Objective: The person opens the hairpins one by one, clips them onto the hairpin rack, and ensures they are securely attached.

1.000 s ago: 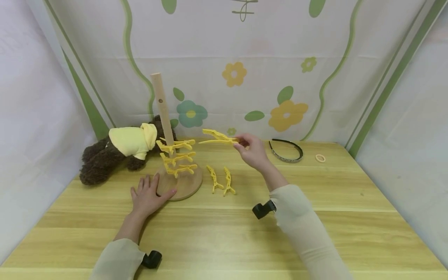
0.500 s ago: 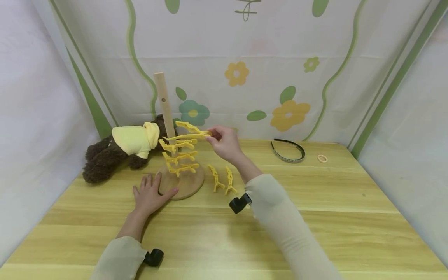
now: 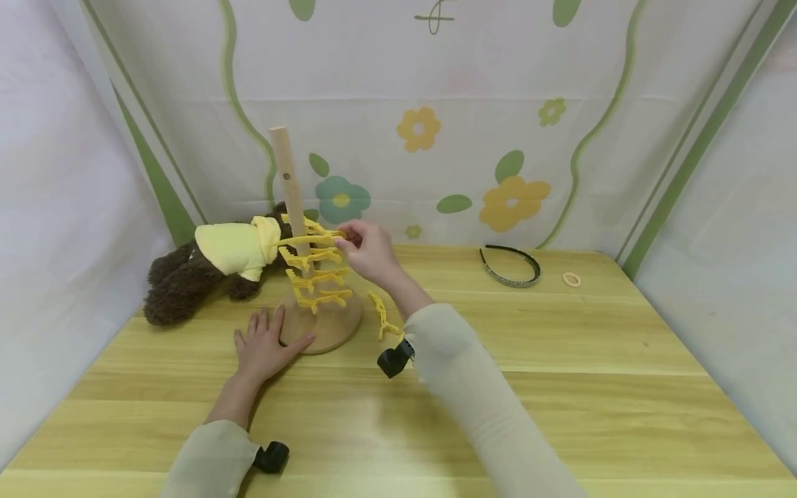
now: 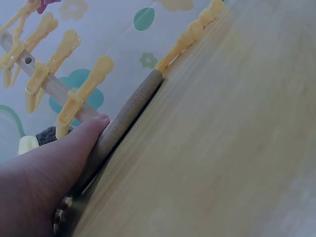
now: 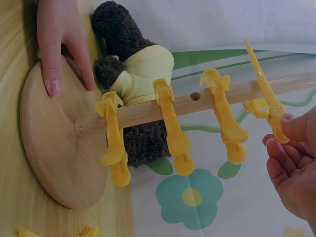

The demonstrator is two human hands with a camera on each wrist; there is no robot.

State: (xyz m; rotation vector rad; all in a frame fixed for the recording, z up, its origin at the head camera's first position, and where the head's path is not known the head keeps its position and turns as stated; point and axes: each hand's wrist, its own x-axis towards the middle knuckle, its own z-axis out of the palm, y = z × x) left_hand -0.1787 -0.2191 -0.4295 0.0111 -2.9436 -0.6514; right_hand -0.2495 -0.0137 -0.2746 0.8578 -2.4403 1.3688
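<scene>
A wooden post [image 3: 283, 155] rises from a round wooden base [image 3: 339, 330] on the table. My left hand [image 3: 261, 353] rests on the base's near left edge, fingers spread and thumb lying on top. With thumb and fingertips, my right hand [image 3: 369, 252] pinches the handle end of a yellow hair clip [image 5: 263, 81]. That clip's jaws are spread, one on each side of the post. Below it, three similar yellow clips [image 5: 170, 118] grip the post one above another. Another yellow clip [image 3: 380, 315] lies on the table right of the base; one beside it is mostly hidden by my right wrist.
Behind the post at left lies a dark brown plush toy [image 3: 187, 283] in a yellow hoodie [image 3: 230, 245]. Toward the back right are a black headband [image 3: 513, 282] with a glittery band and a small pale ring [image 3: 571, 279]. A printed curtain [image 3: 373, 69] stands behind the table.
My right hand has moved left with the hair clip, from right of the post to the post, bringing the spread jaws around it. My left hand has stayed on the base.
</scene>
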